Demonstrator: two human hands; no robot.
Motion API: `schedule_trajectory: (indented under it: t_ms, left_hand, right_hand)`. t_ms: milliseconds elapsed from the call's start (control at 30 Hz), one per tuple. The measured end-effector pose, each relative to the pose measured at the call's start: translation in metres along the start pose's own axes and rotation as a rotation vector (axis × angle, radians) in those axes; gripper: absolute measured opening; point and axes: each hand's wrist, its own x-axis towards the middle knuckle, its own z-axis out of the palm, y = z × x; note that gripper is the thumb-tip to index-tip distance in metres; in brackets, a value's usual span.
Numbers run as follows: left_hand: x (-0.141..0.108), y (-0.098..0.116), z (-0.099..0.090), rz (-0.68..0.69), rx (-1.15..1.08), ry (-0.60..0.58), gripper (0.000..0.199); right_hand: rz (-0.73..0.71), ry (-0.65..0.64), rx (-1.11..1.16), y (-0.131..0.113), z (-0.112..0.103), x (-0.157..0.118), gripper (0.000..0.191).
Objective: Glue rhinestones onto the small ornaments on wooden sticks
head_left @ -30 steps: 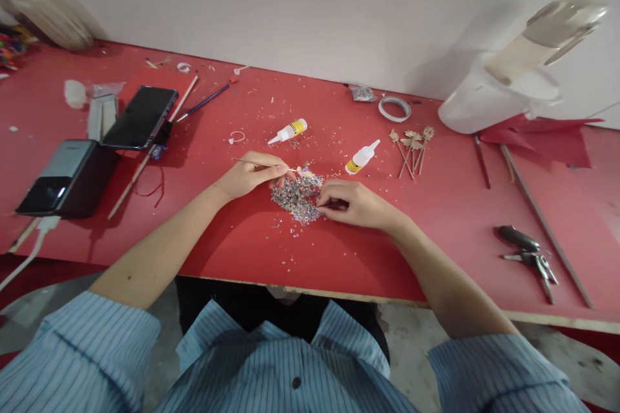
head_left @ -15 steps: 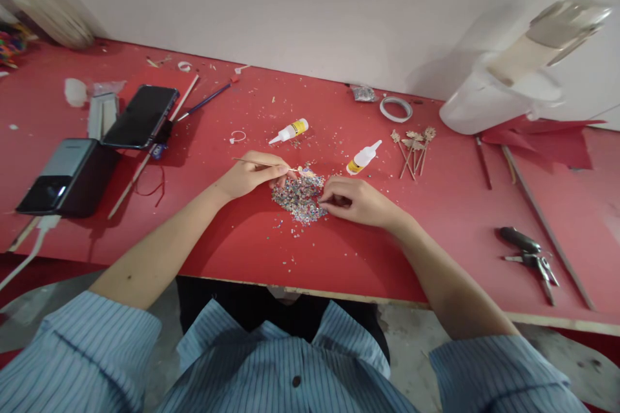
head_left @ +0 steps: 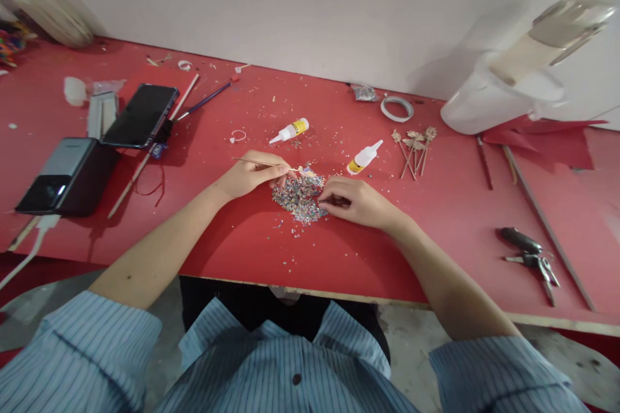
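My left hand (head_left: 261,173) is closed around a thin wooden stick (head_left: 247,161), whose pale, flower-like head (head_left: 306,171) sits over the far edge of a pile of shiny sequins (head_left: 298,200). At the pile's right side, my right hand (head_left: 356,200) has thumb and forefinger pinched together, touching the sequins. Whatever lies between those fingertips is too small to make out. Beyond the hands are two white glue bottles with yellow labels, one lying to the left (head_left: 293,130) and another to the right (head_left: 363,158).
Several wooden flower sticks (head_left: 415,145) lie at the right, near a tape roll (head_left: 396,109) and a white bucket (head_left: 472,106). Keys (head_left: 533,259) rest near the front edge. On the left are a phone (head_left: 143,116), a power bank (head_left: 65,177) and a paintbrush (head_left: 206,100).
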Motion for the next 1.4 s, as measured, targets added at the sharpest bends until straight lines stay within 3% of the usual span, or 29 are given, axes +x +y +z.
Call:
schedule_trajectory:
  t_ms: [467,833,1000,1267,1400]
  left_hand:
    - [0.000,0.002,0.001,-0.014,0.000,0.005,0.024]
    - [0.000,0.000,-0.001,-0.053,-0.050,0.044,0.024]
    - [0.002,-0.005,0.001,0.021,-0.119,0.095,0.024]
    - [0.002,-0.001,0.016,-0.014,-0.168,-0.047,0.023]
    - [0.003,0.002,0.020,-0.028,-0.137,-0.059,0.022]
  right_hand:
    - [0.020,0.038,-0.011,0.001,0.000,0.000,0.013]
    - [0.062,0.348,0.007,0.001,0.004,0.002,0.008]
    - [0.050,0.442,-0.005,-0.002,0.008,0.004,0.007]
    - [0.069,0.520,0.044,-0.009,0.018,0.005,0.008]
    - [0.055,0.529,0.068,-0.009,0.020,0.006,0.014]
